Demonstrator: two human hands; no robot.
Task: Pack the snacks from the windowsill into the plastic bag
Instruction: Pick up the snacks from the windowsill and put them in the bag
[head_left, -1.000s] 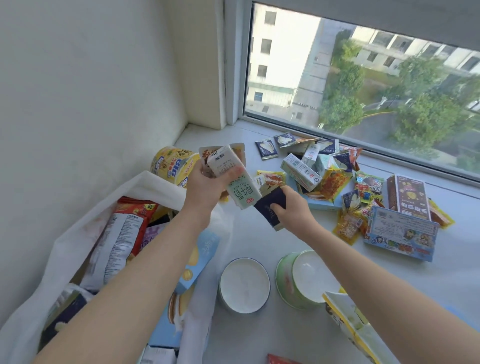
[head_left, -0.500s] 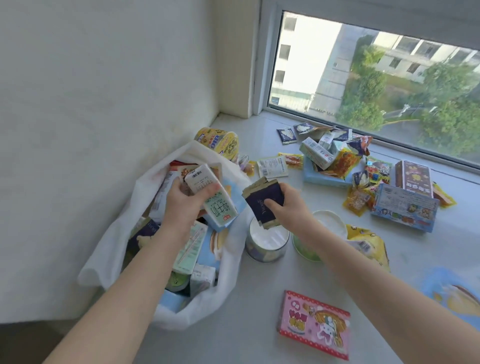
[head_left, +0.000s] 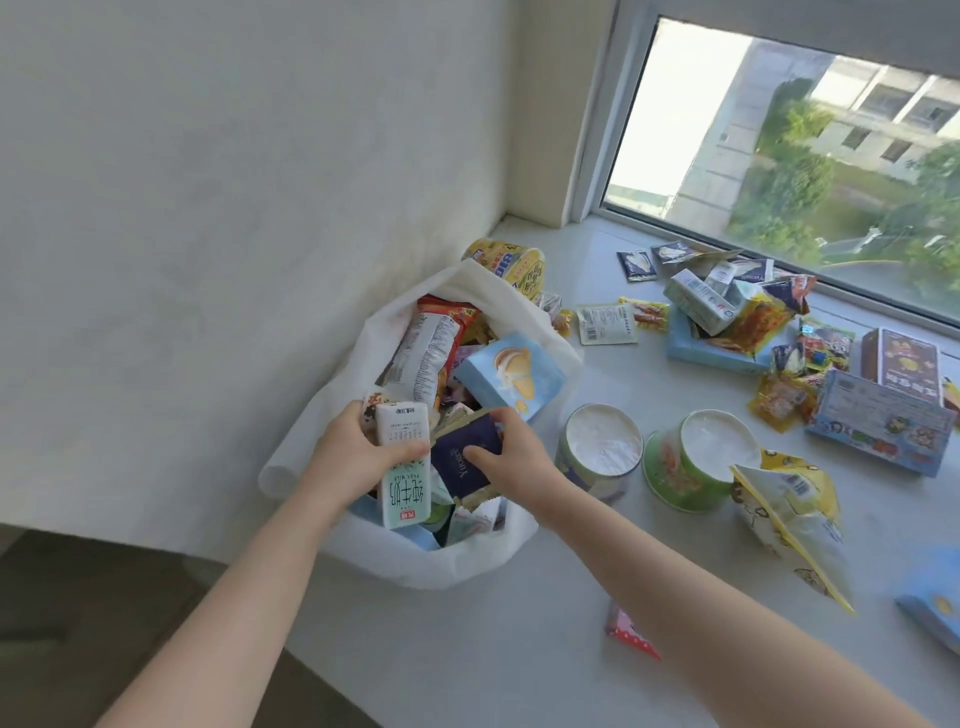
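A white plastic bag (head_left: 519, 322) stands open at the left end of the windowsill (head_left: 519, 649), full of snacks. Over its mouth my left hand (head_left: 358, 457) grips a white and pale-green milk carton (head_left: 402, 493) along with a small packet behind it. Right beside it my right hand (head_left: 511, 462) pinches a few dark navy sachets (head_left: 462, 460) above the bag's contents. A light blue ice-cream box (head_left: 509, 376) and a red and white chip bag (head_left: 426, 353) lie inside the bag.
Two upturned paper cups (head_left: 600, 447) (head_left: 696, 467) stand right of the bag. A yellow cartoon bag (head_left: 789, 519) lies nearer me. Several boxes and packets (head_left: 727, 317) are scattered by the window. A yellow tub (head_left: 511, 265) sits behind the bag. The wall is on the left.
Both hands moved left and toward me, from above the windowsill to over the bag's mouth, carrying the milk carton and the navy sachets. The view swung left and down.
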